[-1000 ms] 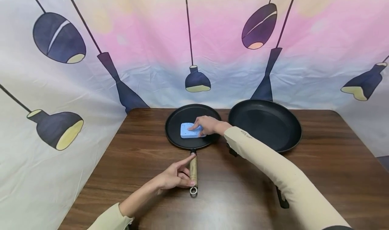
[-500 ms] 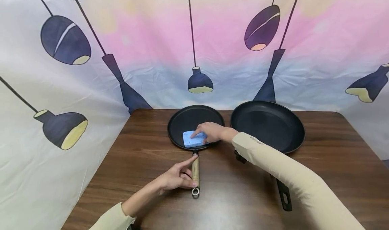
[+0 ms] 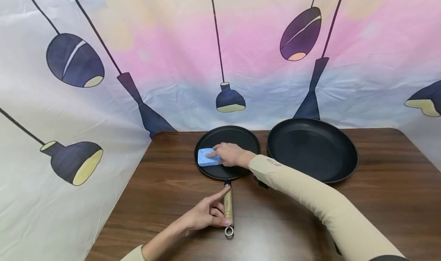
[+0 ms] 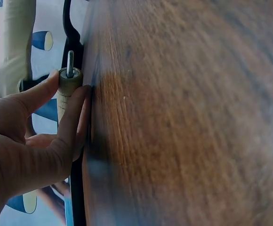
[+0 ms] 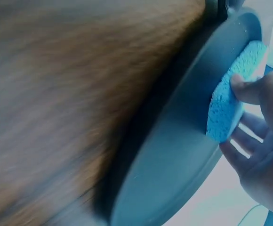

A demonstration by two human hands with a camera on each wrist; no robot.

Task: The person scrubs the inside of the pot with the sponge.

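Note:
A flat black pan (image 3: 241,138) with a low rim lies on the table, its wooden handle (image 3: 229,207) pointing toward me. My left hand (image 3: 201,216) grips that handle between thumb and fingers, with one finger stretched along it toward the pan; the left wrist view shows the grip from the handle's ring end (image 4: 70,63). On the left part of the pan, my right hand (image 3: 230,154) holds a blue sponge (image 3: 206,159) flat against the cooking surface. In the right wrist view, the thumb presses on the edge of the sponge (image 5: 223,108), fingers on its other side.
To the right stands a larger, deeper black frying pan (image 3: 310,150), close beside the flat one. My right sleeve (image 3: 303,190) passes in front of it and hides most of its handle. Behind the wooden table (image 3: 165,176) hangs a cloth (image 3: 193,54) printed with lamps.
The sponge in my right hand has gone from the middle of the flat pan toward the handle side, then to the left side. My left hand keeps its hold on the handle.

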